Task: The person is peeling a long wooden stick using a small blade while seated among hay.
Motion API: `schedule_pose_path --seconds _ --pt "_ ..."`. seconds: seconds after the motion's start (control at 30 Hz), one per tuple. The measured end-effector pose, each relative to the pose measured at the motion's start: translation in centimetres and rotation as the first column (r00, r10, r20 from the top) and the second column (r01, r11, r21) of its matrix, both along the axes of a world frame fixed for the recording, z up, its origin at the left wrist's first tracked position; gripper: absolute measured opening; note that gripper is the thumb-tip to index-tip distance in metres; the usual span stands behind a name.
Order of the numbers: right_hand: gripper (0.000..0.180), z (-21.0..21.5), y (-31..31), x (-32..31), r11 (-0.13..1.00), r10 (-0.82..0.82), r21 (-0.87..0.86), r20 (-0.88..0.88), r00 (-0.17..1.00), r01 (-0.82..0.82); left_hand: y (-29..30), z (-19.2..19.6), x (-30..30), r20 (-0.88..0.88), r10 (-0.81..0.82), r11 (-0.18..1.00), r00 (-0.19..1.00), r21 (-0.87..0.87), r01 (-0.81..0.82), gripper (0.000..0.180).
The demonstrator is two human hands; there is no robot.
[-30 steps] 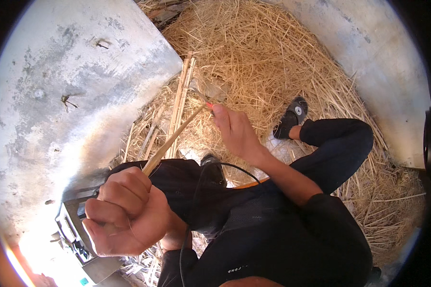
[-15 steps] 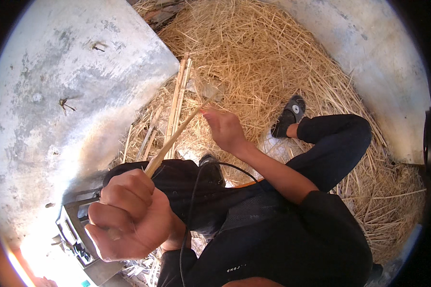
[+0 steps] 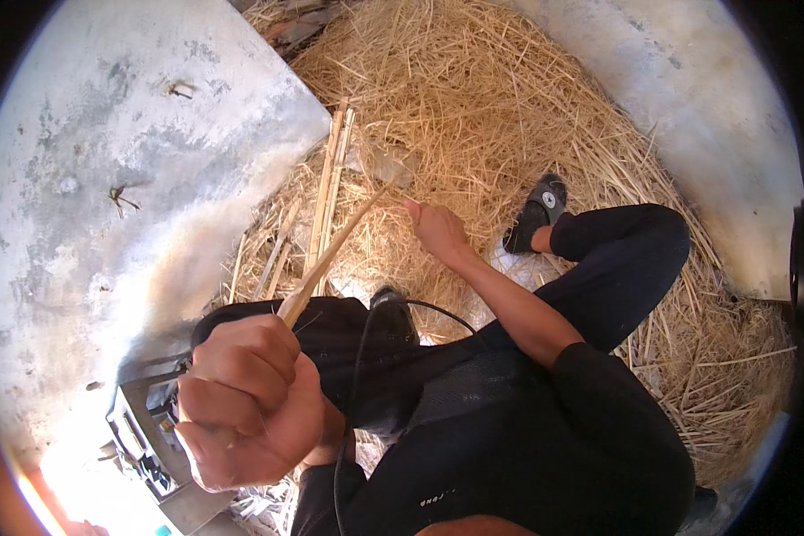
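My left hand point(image 3: 250, 397), large at the lower left, is a fist wrapped round the thick end of a long, pale yellow strip point(image 3: 330, 252), which looks like split bamboo or cane. The strip slants up and away, tapering to a thin, slightly bent tip above the straw. Just right of that tip is my right hand point(image 3: 439, 234), its fingers curled and pressed together. There is a small gap between it and the strip. Whether anything thin sits in its pinch is too small to make out.
Loose straw-like shavings point(image 3: 473, 98) heap over the floor ahead and right. Several long slats point(image 3: 330, 188) lie left of centre by a whitewashed wall point(image 3: 152, 170). A grey box-like device point(image 3: 143, 438) stands at lower left. A black cable point(image 3: 357, 375) crosses my lap; my sandalled foot point(image 3: 540, 214) rests right.
My right hand has moved right and slightly down, away from the strip's thin end. My left hand has shifted slightly right, still gripping the strip.
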State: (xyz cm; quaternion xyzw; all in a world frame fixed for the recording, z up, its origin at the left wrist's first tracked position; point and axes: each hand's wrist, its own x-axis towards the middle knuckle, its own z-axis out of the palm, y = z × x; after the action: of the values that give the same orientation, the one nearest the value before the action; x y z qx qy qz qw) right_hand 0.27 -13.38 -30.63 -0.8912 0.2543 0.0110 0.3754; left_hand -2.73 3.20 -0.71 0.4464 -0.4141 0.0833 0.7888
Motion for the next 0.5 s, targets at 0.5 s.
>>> schedule_pose_path --seconds 0.5 --pt "0.051 -0.2 -0.9 1.9 0.996 -0.042 0.079 0.021 0.999 0.041 -0.1 0.7 0.3 0.004 0.004 0.997 1.0 0.073 -0.004 0.041"
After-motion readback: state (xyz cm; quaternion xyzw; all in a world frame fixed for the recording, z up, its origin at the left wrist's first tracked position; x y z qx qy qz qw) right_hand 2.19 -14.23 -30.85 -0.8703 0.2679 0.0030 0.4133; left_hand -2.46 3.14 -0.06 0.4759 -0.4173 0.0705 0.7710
